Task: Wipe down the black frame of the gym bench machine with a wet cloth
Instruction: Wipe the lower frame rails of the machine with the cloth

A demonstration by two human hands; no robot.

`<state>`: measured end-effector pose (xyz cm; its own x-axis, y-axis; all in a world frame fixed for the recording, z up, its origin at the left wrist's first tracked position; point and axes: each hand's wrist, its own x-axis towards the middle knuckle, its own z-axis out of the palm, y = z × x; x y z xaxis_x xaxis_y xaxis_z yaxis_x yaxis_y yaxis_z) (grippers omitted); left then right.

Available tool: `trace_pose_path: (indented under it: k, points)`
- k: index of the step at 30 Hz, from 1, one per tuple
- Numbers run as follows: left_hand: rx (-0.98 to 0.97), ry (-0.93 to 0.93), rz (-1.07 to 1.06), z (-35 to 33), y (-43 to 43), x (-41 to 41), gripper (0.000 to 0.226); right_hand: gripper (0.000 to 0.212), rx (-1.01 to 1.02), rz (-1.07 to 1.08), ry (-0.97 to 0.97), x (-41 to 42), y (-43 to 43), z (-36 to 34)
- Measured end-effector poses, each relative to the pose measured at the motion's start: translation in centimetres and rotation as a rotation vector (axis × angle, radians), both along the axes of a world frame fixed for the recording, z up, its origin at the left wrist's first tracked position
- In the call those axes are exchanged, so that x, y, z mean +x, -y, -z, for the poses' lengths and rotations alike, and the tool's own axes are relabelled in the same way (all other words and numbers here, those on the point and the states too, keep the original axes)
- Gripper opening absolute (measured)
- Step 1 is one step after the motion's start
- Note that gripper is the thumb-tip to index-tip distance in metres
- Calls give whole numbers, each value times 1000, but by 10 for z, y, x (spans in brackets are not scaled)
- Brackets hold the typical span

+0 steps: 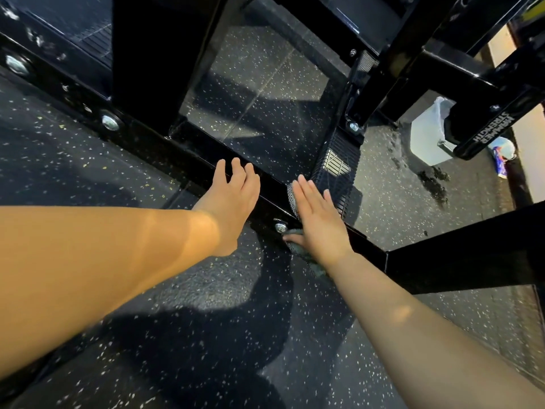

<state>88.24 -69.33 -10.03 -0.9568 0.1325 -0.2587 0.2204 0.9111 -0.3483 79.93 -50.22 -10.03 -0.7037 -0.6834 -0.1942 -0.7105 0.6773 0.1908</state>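
Observation:
A glossy black frame bar (141, 134) of the gym machine runs diagonally across the floor from upper left to lower right. My left hand (233, 199) rests on the bar with relaxed, slightly spread fingers. My right hand (317, 219) lies flat with straight fingers on the bar, where a ribbed footplate (336, 169) meets it. It presses a grey-green cloth (306, 255) against the bar's near side. The cloth shows only under the thumb and below the wrist. A silver bolt (280, 226) sits just left of the thumb.
Black uprights (153, 60) and a crossbeam with white lettering (495, 125) rise behind the bar. Another black beam (466, 246) branches right. A white bucket (427, 137) and a crumpled wrapper (501, 152) sit on the speckled rubber floor (236, 320) at right, beside wet marks.

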Motion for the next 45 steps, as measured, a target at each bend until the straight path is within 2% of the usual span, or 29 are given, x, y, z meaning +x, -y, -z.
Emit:
trace_pose_path:
  k: [3,5,7,8,9,12,16,18,20,23,25,27,31,34,37,39,41,43,45]
  points:
    - [-6,32,9,0,0,1,103,77,-89,-188,8,-1,-26,0]
    - [-18,46,16,1,1,2,102,74,-117,-214,-13,6,-63,1]
    - [-17,58,19,0,2,2,100,88,-177,-97,43,21,-96,-2]
    - [-16,62,18,-2,2,2,100,88,-242,1,80,28,-107,-7]
    - [-14,69,20,-3,3,2,100,82,-333,120,90,34,-113,-16]
    - [-24,72,26,-6,4,0,100,45,-666,490,91,44,-92,-62]
    - [-26,72,14,-6,4,2,102,25,-993,664,18,20,-35,-81]
    - [-22,71,18,-7,3,2,102,19,-1071,712,-66,8,-12,-68]
    - [-24,75,24,-9,1,2,102,21,-987,631,-30,9,-4,-43]
    - [-19,90,23,-11,1,1,102,48,-518,327,60,39,-20,-6]
    - [-10,86,22,-11,3,2,101,57,-393,134,62,50,-43,0]
    - [16,78,21,-11,5,2,100,52,-392,83,90,45,-71,0]
    - [42,72,26,-15,3,3,99,42,-482,136,65,34,-104,0]
    - [38,80,20,-17,6,4,97,45,-367,51,41,37,-66,-1]
    - [87,102,-24,-23,9,6,91,50,-392,101,49,37,16,-5]
    - [205,92,-63,-30,16,5,84,49,-428,156,75,39,68,-9]
    - [423,65,-123,-33,25,3,75,48,-426,184,77,40,91,-9]
    - [632,28,-198,-31,30,-1,71,46,-457,139,53,38,80,-5]
    - [725,0,-245,-26,26,-1,70,44,-461,112,-24,40,48,4]
